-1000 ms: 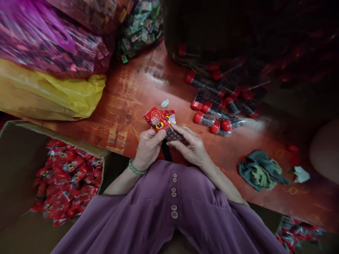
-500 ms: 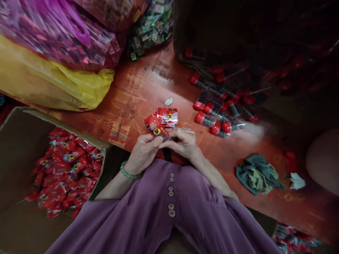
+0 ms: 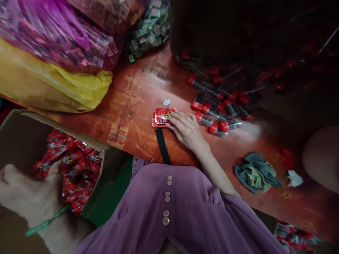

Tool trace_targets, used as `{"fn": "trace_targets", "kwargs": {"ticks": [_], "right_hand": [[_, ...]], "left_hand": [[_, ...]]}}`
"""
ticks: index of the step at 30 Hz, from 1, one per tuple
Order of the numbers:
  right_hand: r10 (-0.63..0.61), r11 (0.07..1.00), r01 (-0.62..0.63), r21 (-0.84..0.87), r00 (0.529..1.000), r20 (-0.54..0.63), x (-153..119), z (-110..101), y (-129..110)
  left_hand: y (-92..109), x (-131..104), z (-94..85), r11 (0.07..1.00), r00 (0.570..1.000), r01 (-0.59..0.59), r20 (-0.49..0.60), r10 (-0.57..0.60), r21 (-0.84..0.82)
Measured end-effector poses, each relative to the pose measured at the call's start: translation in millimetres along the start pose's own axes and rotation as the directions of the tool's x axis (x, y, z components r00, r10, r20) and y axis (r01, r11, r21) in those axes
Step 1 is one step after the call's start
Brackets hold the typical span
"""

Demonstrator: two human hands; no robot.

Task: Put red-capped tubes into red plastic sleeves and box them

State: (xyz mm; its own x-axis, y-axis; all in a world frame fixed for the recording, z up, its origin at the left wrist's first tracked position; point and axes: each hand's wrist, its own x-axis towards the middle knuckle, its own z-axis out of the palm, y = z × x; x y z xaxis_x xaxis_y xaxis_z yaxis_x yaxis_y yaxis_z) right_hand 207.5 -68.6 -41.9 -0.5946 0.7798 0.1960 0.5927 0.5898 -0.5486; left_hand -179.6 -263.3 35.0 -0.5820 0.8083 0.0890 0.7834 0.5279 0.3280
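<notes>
A small stack of flat, glossy red printed wrappers (image 3: 161, 115) lies on the table. My right hand (image 3: 186, 130) reaches over the stack's right end, its fingers together and closed on the top wrapper's edge, with the thumb tucked below. My left hand (image 3: 29, 197), blurred and wearing a green bracelet (image 3: 47, 223), is over the cardboard box (image 3: 18, 134) at the left. Its thumb and fingers are apart, and I see nothing in them. Many red wrapped packages (image 3: 76, 165) fill part of that box. A black strip (image 3: 162, 146) lies just in front of the stack.
Red-capped clear tubes (image 3: 205, 120) with dark contents spill from a dark box at upper right. Yellow (image 3: 66, 91) and purple (image 3: 66, 38) bags stand at upper left. A crumpled cloth (image 3: 256, 173) and a white scrap (image 3: 295, 179) lie at the right.
My left hand has moved from the table's edge left and down to the box, and the red piece both hands held is no longer between them. My right hand has shifted onto the wrapper stack.
</notes>
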Motion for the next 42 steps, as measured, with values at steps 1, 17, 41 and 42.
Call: {"fn": "trace_targets", "kwargs": {"ticks": [1,17,41,42], "right_hand": [[0.001,1.0,-0.001,-0.01,1.0,0.013,0,3,1],[-0.08,0.983,0.093,-0.158,0.993,0.09,4,-6,-14],[0.345,0.853,-0.308,0.422,0.938,-0.013,18,-55,30],[0.416,0.752,-0.337,0.567,0.909,-0.011,14,-52,26]], "left_hand": [[11,2,5.9,0.997,0.994,0.003,-0.109,0.006,0.077],[198,15,161.0,0.413,0.483,-0.781,-0.033,0.875,-0.468],[221,33,147.3,0.609,0.727,-0.587,-0.015,0.687,-0.534],[222,32,146.7,0.612,0.753,-0.553,-0.024,0.658,-0.566]]}}
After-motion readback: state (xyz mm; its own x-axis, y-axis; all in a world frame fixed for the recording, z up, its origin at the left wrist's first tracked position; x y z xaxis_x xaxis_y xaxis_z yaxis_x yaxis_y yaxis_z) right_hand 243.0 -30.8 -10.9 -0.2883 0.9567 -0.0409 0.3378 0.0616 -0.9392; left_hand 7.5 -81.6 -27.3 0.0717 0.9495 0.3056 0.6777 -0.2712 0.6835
